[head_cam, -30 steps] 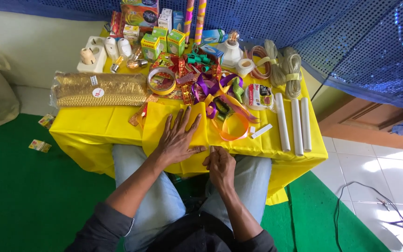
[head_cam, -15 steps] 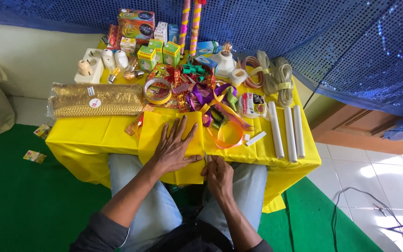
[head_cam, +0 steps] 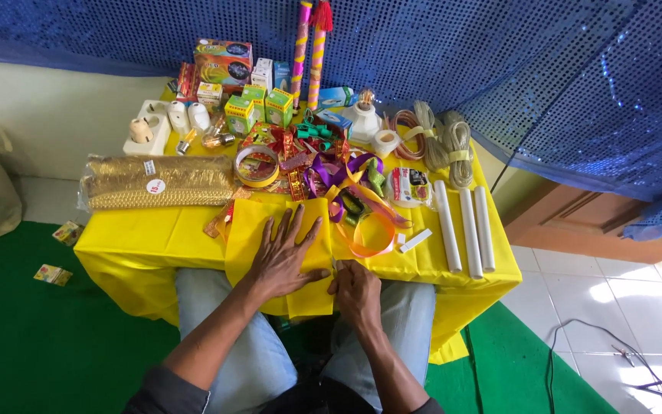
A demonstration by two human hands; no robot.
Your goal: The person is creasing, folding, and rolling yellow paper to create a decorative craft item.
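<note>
Flattening a yellow paper sheet at the near edge of the bench.

The left hand (head_cam: 281, 257) lies palm down, fingers spread wide, on the yellow paper sheet (head_cam: 254, 222), which rests on the yellow tablecloth (head_cam: 155, 238) and hangs over the near edge of the bench between the person's knees. The right hand (head_cam: 358, 291) is curled at the sheet's right edge; its grip looks narrow, pinching the paper, though the fingertips are hidden. To do this well, keep the left palm flat as an anchor and draw the right-hand edge taut and square, so no crease forms. Keep clear of the orange ribbon loop (head_cam: 369, 234) just right of the sheet. White tubes (head_cam: 465, 230) lie farther right; the gold trim pack (head_cam: 155, 184) lies far left.
</note>
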